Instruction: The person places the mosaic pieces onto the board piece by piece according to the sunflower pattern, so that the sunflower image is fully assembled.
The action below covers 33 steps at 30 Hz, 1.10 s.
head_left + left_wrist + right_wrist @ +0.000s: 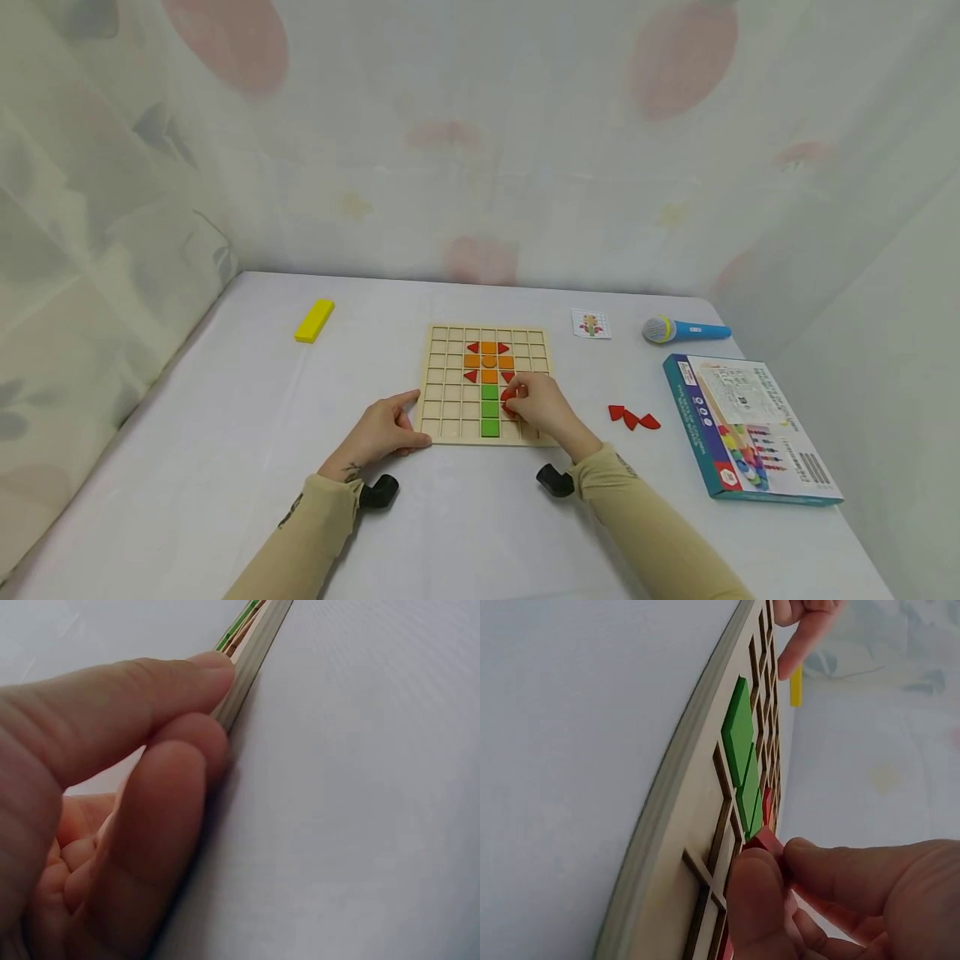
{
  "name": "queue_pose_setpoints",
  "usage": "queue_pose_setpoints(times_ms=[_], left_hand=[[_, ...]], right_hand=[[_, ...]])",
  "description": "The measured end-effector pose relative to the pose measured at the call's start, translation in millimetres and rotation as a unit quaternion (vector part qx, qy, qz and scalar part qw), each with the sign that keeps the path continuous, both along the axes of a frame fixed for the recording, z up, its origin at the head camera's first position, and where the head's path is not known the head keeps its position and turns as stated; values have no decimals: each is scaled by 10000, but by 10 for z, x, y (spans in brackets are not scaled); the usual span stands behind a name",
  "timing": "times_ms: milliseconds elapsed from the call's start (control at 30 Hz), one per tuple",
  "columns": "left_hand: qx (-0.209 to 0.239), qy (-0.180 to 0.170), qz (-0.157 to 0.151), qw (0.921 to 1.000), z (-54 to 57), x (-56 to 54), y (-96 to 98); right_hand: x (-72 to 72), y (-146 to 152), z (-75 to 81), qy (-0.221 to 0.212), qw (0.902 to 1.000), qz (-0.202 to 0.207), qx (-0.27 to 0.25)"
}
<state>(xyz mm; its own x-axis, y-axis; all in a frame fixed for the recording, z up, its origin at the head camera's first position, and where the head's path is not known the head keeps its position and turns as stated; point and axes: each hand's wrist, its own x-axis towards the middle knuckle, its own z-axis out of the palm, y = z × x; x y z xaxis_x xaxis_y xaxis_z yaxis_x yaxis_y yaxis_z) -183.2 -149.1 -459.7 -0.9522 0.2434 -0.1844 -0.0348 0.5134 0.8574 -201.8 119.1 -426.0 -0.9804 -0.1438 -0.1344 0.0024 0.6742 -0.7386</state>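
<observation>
A wooden grid board (453,408) lies flat on the white table. It bears a column of green squares (490,409), an orange cross with a round orange piece (489,362) at its middle, and several red pieces (472,347) around the cross. My left hand (381,427) holds the board's near left corner, thumb at the front edge and index finger along the left side. Between thumb and fingertip my right hand (542,406) pinches a small red piece (765,841), close over the cells right of the green column. Its fingers partly hide the piece.
Loose red pieces (631,420) lie right of the board. Farther right are a boxed game (750,429) and a blue toy microphone (697,331). A small pattern card (591,323) lies behind the red pieces; a yellow block (314,321) sits at the back left.
</observation>
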Motion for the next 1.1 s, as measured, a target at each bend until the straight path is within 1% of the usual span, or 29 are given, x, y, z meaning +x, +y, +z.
queue_pose_setpoints(times_ms=[200, 300, 367, 433, 533, 667, 867, 1000, 1100], left_hand=[[4, -44, 27, 10000, 14, 1, 3], [6, -63, 35, 10000, 17, 2, 4], [15, -75, 44, 10000, 19, 3, 5], [18, -82, 49, 10000, 16, 1, 5], [32, -82, 51, 9999, 13, -2, 3], [72, -64, 16, 10000, 7, -3, -3], [22, -75, 20, 10000, 7, 1, -6], [44, -100, 48, 9999, 6, 1, 1], [38, -109, 43, 9999, 12, 3, 6]], right_hand=[[4, -39, -24, -510, 9964, -412, -546], [-4, -53, -44, -608, 9945, -542, -654], [-8, -58, -61, -571, 9951, -535, -603], [-13, -64, -75, -471, 9965, -513, -456], [-24, -68, -87, -187, 9987, -482, -8], [-30, -72, -72, 52, 9978, -451, 481], [-10, -76, -73, 166, 9972, -278, 671], [5, -39, 17, 156, 9947, -443, 914], [-9, 95, 132, 238, 9892, -633, 1301]])
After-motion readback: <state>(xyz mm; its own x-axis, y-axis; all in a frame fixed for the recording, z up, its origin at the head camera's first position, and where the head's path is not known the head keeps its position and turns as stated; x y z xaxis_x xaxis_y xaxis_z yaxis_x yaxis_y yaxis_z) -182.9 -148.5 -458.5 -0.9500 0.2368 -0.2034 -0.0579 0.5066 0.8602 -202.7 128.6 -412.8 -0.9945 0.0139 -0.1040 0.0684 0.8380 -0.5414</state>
